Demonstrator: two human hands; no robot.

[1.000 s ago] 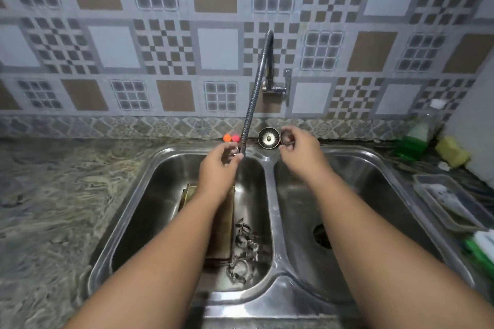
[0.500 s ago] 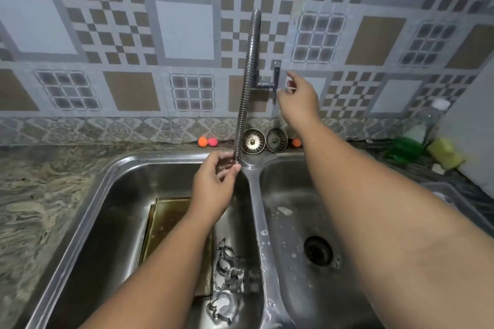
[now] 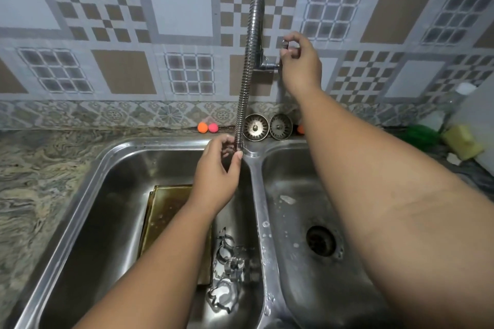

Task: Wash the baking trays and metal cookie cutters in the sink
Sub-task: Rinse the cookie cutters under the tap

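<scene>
Trays (image 3: 171,211) and cookie cutters (image 3: 227,270) lie in the left basin (image 3: 107,208); left hand (image 3: 216,181) pinches the hose tip (image 3: 238,143), right hand (image 3: 302,67) grips the tap handle (image 3: 284,44).

Right hand (image 3: 300,65) (newly) on tap handle (image 3: 284,43)

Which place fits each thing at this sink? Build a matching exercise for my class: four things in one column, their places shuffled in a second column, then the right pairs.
Things
1. baking trays
2. cookie cutters
3. left hand
4. right hand

Places
A. on the tap handle at the wall
B. in the left basin, next to the divider
C. at the tip of the flexible spout
D. in the left basin, partly under the left forearm

Pairs: 1-D, 2-B, 3-C, 4-A
</scene>
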